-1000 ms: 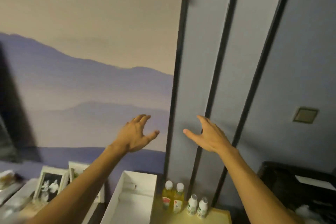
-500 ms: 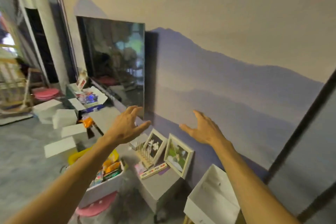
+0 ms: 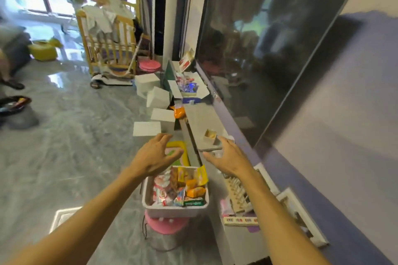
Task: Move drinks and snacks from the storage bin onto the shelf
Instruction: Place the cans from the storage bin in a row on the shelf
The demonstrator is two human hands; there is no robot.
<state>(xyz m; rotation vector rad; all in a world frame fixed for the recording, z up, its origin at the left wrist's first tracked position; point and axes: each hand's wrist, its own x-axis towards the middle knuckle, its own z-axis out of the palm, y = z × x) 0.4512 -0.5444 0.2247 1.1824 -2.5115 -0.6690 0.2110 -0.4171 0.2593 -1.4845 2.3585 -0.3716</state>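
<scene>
Holds both arms out in front with nothing in either grip: spreads the left hand (image 3: 154, 157) wide, fingers loosely curved and thumb out, and mirrors it with the right hand (image 3: 226, 160), palms turned partly toward each other. Finds the storage bin (image 3: 172, 211) below and between the two wrists, closer to the body than the fingertips, perched on a pink stool (image 3: 165, 227) just beside the low grey cabinet (image 3: 202, 118) under the television (image 3: 269, 49). Shows it crammed with jumbled snacks: orange packets (image 3: 195, 192) toward the right wall, a yellow packet (image 3: 202, 175) upright at the far right corner, red-and-white packs (image 3: 161, 192) along the left side. Cannot pick out any drinks among them. Puts the left hand over the bin's far left corner and the right hand off past the right rim, above the cabinet edge. Judges the left the nearer of the two, though either probably needs to pull in toward the body and drop straight down, since the snacks lie behind and beneath the fingers, not ahead of them. Cannot tell the bin's long axis from this angle. Shows no shelf that can be named as the target.
</scene>
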